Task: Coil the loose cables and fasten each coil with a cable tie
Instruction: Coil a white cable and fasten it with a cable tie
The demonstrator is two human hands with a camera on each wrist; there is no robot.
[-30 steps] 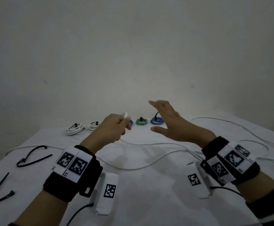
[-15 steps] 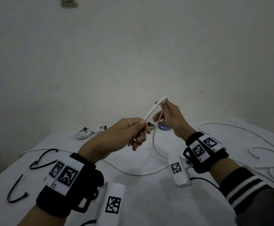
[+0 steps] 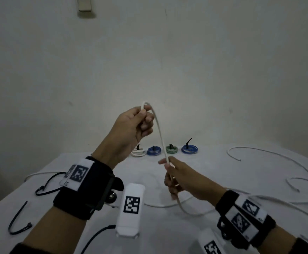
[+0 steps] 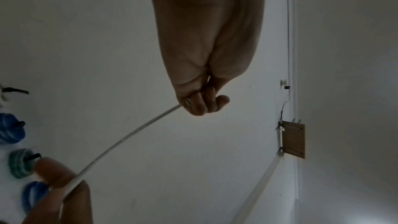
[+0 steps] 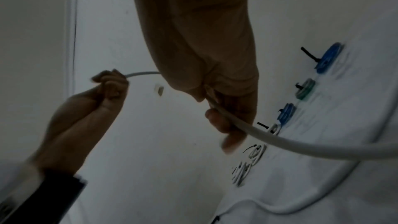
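A loose white cable (image 3: 160,136) arcs through the air between my two hands. My left hand (image 3: 142,120) is raised above the table and pinches the cable's end in curled fingers; the left wrist view shows the cable (image 4: 129,135) leaving that hand (image 4: 202,103). Lower and to the right, my right hand (image 3: 173,176) grips the same cable, which runs through its fingers (image 5: 224,125) and trails down to the table (image 3: 168,226). Two loose black cable ties (image 3: 45,186) (image 3: 17,222) lie at the left of the table.
Tied coils stand in a row at the table's far edge: a white one (image 3: 137,152), a blue one (image 3: 154,150), a green one (image 3: 171,149), another blue one (image 3: 189,149). More loose white cable (image 3: 270,154) sprawls over the right side. The wall rises close behind.
My left hand has lifted the cable's end up high. My right hand, which pinched the cable high up, has slid down along it and now grips it lower, near the table.
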